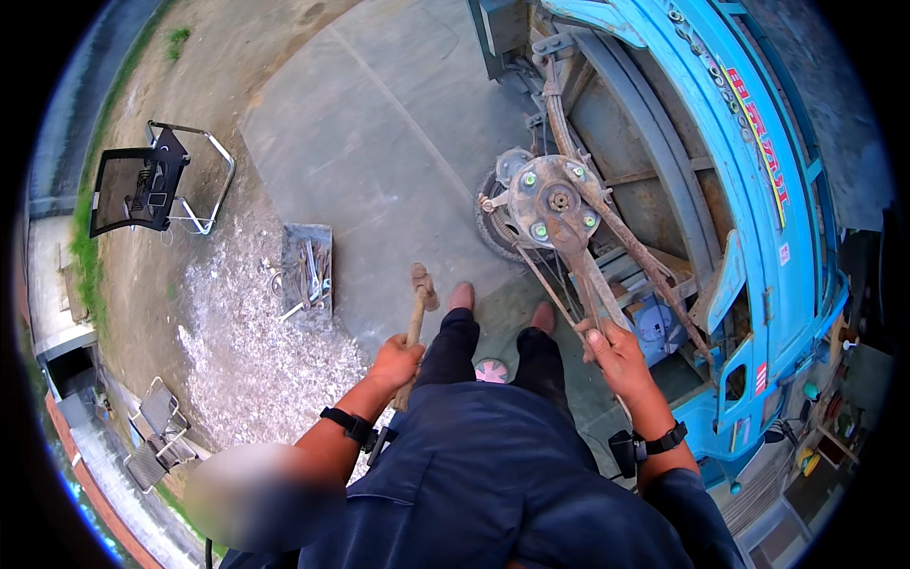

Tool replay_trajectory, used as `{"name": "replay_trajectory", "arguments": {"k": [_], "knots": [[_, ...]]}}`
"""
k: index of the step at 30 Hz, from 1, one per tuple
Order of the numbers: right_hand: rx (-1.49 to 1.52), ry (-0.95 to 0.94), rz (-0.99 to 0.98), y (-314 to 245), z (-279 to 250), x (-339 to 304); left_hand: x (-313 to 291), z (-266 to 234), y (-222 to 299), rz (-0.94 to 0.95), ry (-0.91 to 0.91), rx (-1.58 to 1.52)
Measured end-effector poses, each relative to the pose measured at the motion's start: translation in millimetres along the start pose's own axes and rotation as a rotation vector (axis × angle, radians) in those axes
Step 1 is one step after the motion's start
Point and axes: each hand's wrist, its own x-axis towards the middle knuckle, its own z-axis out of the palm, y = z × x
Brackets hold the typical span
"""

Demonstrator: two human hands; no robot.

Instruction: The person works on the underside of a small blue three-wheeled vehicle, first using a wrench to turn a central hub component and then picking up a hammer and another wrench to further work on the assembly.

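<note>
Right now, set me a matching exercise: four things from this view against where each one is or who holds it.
Things:
1. hammer
2. rusty bar
3. tool tray
4. black-mesh chair

Places:
A. tipped over on the dirt, far left
B. gripped by the left hand
C. on the ground at the edge of the gravel
D. gripped by the right hand, running up to the wheel hub

Pairs: 1-B, 2-D, 3-C, 4-A

Soft, even daylight with faint shadows; sharp centre, strong fisheye bending and a black vignette at the rim.
</note>
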Motion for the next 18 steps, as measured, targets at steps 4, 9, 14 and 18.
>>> {"name": "replay_trajectory", "arguments": {"k": [4, 9, 14, 18], "knots": [[-0.149, 0.183, -0.231, 5.9, -2.4, -0.2, -7.7, 8.5, 9.3, -0.042, 0.016, -0.069], [-0.312, 0.262, -0.300, 1.3, 1.5, -2.3, -12.8, 9.1, 8.9, -0.056, 0.016, -0.106], [0.583, -0.230, 0.078, -20.7, 31.9, 21.1, -12.5, 8.0, 5.6, -0.058, 0.012, -0.124], [0.874, -0.335, 0.042, -42.7, 61.8, 49.0, -16.1, 1.9, 6.8, -0.078, 0.002, -0.117]]}}
